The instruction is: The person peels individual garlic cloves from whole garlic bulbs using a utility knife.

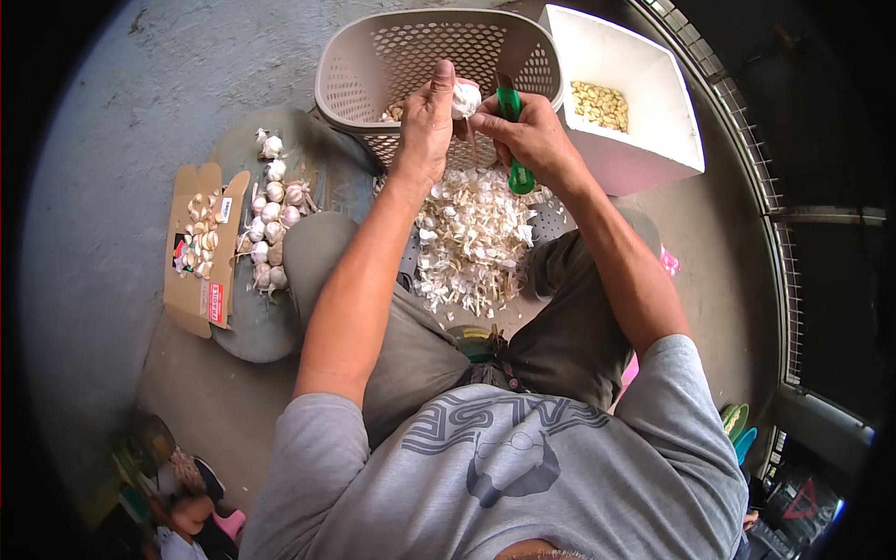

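My left hand is closed around a white garlic bulb, thumb pointing up, above the near rim of a grey-brown plastic basket. Close beside it, my right hand grips a green box cutter, its blade end pointing away from me. The right thumb and fingertip reach to the bulb's lower side, where a thin strip of stem or skin hangs down. Whether they pinch that strip is hard to make out. Below, between my feet, lies a heap of garlic skins. Some cloves show inside the basket.
On a worn round surface at left lie several whole garlic bulbs. An opened cardboard box there holds loose cloves. Right of the basket stands a white foam box with peeled cloves. Another person appears at lower left.
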Action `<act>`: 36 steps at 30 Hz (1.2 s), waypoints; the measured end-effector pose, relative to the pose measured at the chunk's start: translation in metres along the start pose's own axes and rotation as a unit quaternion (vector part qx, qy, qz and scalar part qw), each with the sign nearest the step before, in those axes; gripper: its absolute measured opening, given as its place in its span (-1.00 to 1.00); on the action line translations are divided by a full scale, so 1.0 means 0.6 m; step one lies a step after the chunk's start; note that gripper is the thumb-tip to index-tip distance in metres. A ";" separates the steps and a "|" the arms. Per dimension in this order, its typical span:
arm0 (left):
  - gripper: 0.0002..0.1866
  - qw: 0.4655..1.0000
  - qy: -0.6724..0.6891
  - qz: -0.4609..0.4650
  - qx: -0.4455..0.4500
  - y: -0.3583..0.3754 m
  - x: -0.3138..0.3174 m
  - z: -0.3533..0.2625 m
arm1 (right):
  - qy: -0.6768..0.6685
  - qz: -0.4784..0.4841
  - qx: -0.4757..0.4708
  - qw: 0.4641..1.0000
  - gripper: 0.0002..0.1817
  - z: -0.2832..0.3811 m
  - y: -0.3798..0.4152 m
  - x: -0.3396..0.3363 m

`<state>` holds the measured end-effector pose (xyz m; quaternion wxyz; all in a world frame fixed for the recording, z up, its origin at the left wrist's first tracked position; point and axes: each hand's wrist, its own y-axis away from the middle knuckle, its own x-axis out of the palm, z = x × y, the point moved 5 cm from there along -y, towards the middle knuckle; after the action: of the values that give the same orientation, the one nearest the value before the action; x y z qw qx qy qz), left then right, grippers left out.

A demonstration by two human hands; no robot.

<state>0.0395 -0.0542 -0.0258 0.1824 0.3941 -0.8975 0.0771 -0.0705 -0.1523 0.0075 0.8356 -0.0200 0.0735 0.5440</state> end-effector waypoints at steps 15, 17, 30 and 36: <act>-0.57 0.996 -0.066 0.043 0.035 0.015 0.010 -0.003 | -0.283 -0.034 0.119 0.951 -0.86 -0.018 0.002 -0.002; -0.60 0.995 -0.069 0.055 0.047 0.016 0.012 -0.002 | -0.343 0.019 0.127 0.931 -0.87 -0.041 -0.002 -0.001; -0.52 0.993 0.084 0.077 0.017 0.009 0.013 -0.010 | -0.428 0.095 0.114 0.891 -0.87 -0.024 0.005 -0.017; -0.56 0.987 0.159 0.037 0.010 -0.010 -0.034 -0.030 | -0.121 0.175 0.078 0.974 -0.83 -0.010 0.020 -0.018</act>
<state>0.0614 -0.0392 -0.0173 0.3157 0.3453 -0.8702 0.1545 -0.0865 -0.1577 0.0038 0.7290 0.1242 0.0164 0.6729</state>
